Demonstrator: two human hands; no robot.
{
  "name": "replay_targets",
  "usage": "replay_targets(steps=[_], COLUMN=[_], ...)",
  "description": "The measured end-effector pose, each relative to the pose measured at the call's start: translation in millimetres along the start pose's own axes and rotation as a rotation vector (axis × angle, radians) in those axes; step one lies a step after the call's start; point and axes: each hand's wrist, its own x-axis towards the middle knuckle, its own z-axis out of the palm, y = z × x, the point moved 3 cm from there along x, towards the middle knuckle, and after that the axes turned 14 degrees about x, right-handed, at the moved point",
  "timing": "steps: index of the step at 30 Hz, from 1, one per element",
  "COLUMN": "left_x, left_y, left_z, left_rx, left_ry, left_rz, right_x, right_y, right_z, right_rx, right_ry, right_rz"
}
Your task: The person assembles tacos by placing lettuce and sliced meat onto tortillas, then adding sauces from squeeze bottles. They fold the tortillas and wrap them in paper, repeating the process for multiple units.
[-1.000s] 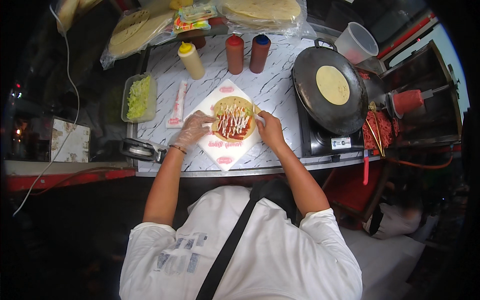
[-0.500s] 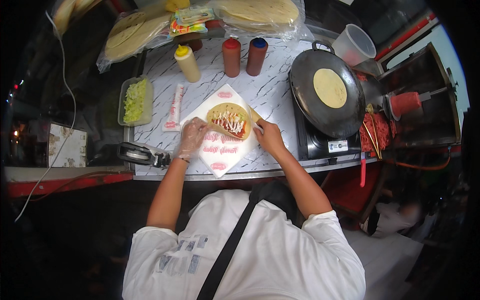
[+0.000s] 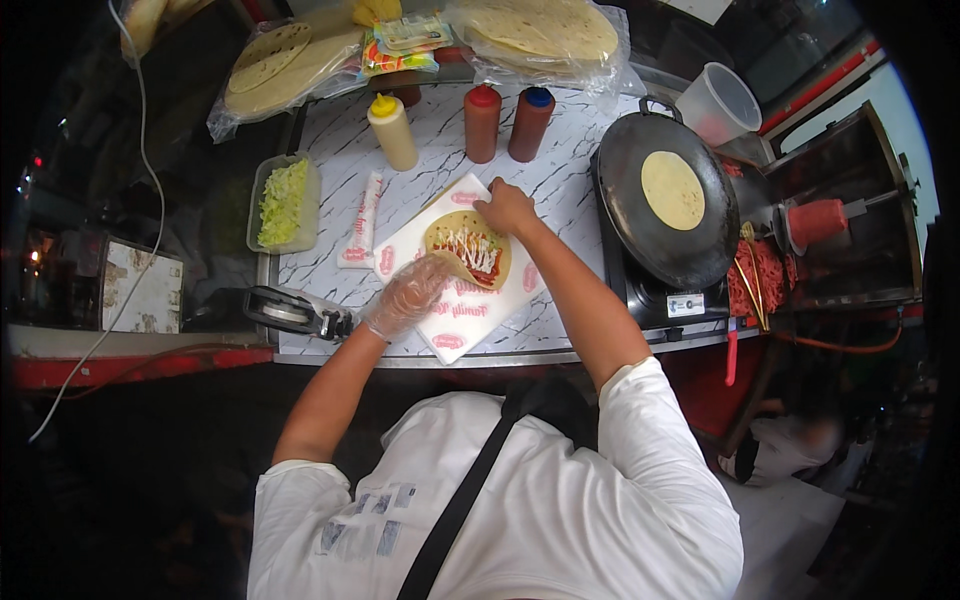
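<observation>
Since white sauce (image 3: 472, 243) tops filling (image 3: 490, 266), loading's done imo; tortilla (image 3: 440, 232) not rolled yet, on paper (image 3: 470, 322) near front edge of tabletop (image 3: 437, 150). Left hand (image 3: 410, 295): grip clamped on its rim. Right hand (image 3: 508, 208): on paper's far corner.

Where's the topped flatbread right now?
In the head view, the topped flatbread lies near the middle on the printed white paper, between the gloved left hand at its lower left and the bare right hand at its upper right.
</observation>
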Motion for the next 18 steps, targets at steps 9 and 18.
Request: replay_targets(steps=[9, 18], left_x=[38.7, 63.1], left_y=[-6.0, -9.8], left_z=[-11.6, -26.9], left_rx=[-0.068, 0.058], left_ry=[-0.019, 0.036], left_rz=[0.115, -0.033], right_x=[-20.3, -79.7], right_y=[-4.6, -15.0], right_z=[-17.6, -14.7], right_rx=[0.389, 0.344], right_ry=[-0.252, -0.182], right_rz=[-0.186, -0.307])
